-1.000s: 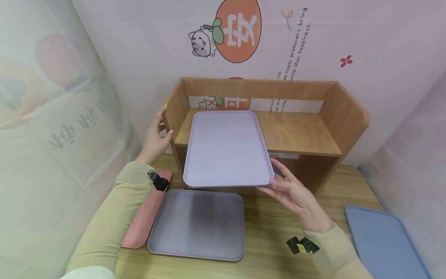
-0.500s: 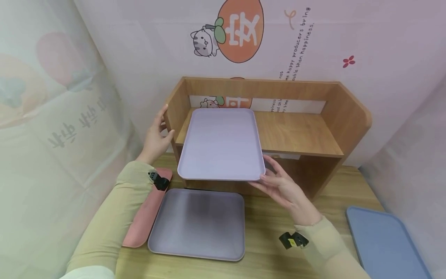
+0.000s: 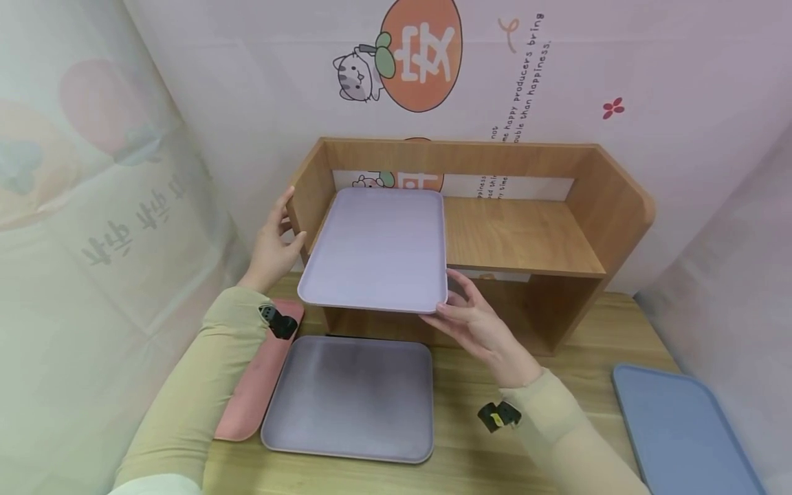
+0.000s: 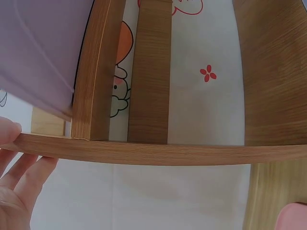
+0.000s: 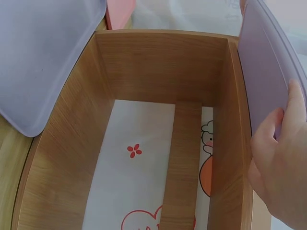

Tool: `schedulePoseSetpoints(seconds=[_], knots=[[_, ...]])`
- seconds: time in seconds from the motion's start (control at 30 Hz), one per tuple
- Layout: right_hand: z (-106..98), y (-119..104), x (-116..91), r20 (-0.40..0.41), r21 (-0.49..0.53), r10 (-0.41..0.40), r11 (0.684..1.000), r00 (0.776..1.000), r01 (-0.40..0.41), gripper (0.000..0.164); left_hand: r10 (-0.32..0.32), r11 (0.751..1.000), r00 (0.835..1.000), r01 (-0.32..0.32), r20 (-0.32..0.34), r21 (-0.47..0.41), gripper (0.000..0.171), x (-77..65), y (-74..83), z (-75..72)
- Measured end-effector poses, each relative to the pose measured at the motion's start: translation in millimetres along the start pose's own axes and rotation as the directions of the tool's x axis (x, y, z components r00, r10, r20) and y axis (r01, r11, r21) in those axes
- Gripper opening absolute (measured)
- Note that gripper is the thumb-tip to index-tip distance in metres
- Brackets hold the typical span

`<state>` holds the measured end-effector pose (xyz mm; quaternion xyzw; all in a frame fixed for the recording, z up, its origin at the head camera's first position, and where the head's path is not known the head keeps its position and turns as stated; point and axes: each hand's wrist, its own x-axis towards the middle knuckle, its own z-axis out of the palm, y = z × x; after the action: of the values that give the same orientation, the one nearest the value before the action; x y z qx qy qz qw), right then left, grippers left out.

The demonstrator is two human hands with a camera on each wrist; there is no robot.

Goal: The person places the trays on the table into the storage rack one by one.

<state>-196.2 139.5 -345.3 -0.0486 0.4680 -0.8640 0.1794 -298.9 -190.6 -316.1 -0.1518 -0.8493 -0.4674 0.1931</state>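
Note:
My right hand (image 3: 476, 326) grips the near right corner of a pale purple tray (image 3: 380, 247), with the thumb over the rim and fingers underneath. The tray lies over the left part of the upper board of a wooden desk shelf (image 3: 526, 237), its near end sticking out past the front edge. My left hand (image 3: 272, 244) holds the shelf's left side panel (image 4: 158, 152), the thumb on one face and fingers on the other. In the right wrist view, the right fingers press along the tray's underside (image 5: 266, 67).
A second purple tray (image 3: 349, 399) lies on the wooden table (image 3: 489, 412) before the shelf. Partly under my left arm is a pink tray (image 3: 266, 375); a blue tray (image 3: 687, 426) lies at the right. A printed cloth (image 3: 247, 82) hangs behind the shelf.
My right hand has moved the pale purple tray left and a little farther back over the shelf, straightening it toward the left panel. The left hand has stayed on the panel.

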Motion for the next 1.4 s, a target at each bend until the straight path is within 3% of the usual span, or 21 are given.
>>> schedulePoseSetpoints(seconds=[0.43,0.53,0.77,0.93,1.17,1.4], knots=[[12.5,6.0,15.0,-0.022,-0.031,0.000,1.000,1.000,0.000,0.065,-0.054,0.998,0.998,0.054,0.010,0.032,0.084,0.9,0.0,-1.4],[12.4,7.3,15.9,-0.015,-0.029,0.000,1.000,1.000,-0.001,0.065,-0.040,0.999,0.999,0.040,0.003,0.035,0.083,0.9,-0.8,-1.9],[5.2,8.6,9.9,0.027,-0.051,-0.002,0.999,1.000,0.003,0.064,-0.017,0.999,1.000,0.017,-0.006,0.031,0.083,0.2,-3.5,-0.6],[-3.5,7.2,0.3,0.014,-0.068,0.025,0.997,1.000,-0.024,0.067,-0.024,0.999,1.000,0.024,-0.002,0.023,0.084,0.8,-3.6,-1.5],[-37.3,11.7,-20.3,0.055,-0.073,0.022,0.997,0.998,-0.018,0.050,-0.019,1.000,1.000,0.019,-0.005,0.013,0.083,1.1,0.2,-1.4],[-101.1,24.4,-49.3,0.269,0.100,-0.028,0.995,0.963,0.001,0.040,-0.022,1.000,1.000,0.022,0.001,-0.013,0.083,1.3,2.2,1.2]])
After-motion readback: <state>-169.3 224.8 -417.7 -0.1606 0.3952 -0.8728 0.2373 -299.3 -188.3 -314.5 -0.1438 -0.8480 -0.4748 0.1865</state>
